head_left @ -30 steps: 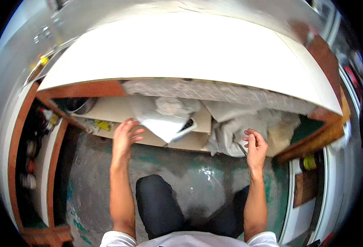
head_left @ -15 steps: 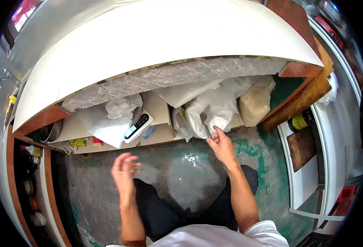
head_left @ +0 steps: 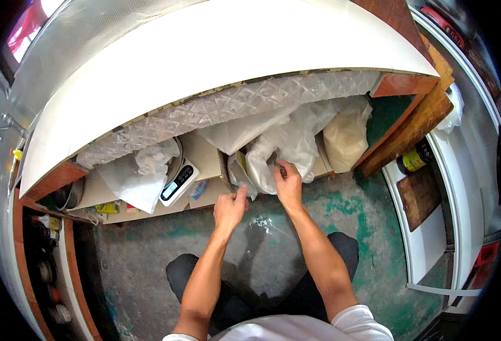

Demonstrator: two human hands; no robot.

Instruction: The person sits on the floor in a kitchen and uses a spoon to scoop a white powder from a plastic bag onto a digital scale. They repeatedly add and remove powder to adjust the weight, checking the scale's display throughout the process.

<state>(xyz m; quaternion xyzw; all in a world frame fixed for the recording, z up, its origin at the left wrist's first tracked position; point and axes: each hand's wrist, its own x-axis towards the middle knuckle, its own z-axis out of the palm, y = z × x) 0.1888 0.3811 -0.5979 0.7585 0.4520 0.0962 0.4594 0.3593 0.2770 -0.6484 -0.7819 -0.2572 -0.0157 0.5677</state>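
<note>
On the low shelf, a bulky white plastic bag [head_left: 293, 145] lies loosely crumpled, with its near side drooping toward the shelf edge. My right hand [head_left: 288, 184] grips this bag at its near side, fingers bent; a small dark spot shows between them. Just left of it stands a smaller clear plastic bag [head_left: 240, 175] with something yellowish inside. At its lower edge is my left hand [head_left: 229, 213], fingers curled and thumb up against the plastic. The left fingertips are partly hidden.
A white handheld device with a display [head_left: 179, 184] rests on the shelf beside a white plastic sheet [head_left: 134, 182] and a round metal pan. A cream-filled bag [head_left: 347, 139] stands at the right. Above hangs the white counter top [head_left: 233, 45]; a wooden board [head_left: 418, 199] leans at far right.
My left hand has moved right and forward to the clear bag, and its spread fingers have closed. My right hand has shifted slightly left and deeper into the white bag's folds.
</note>
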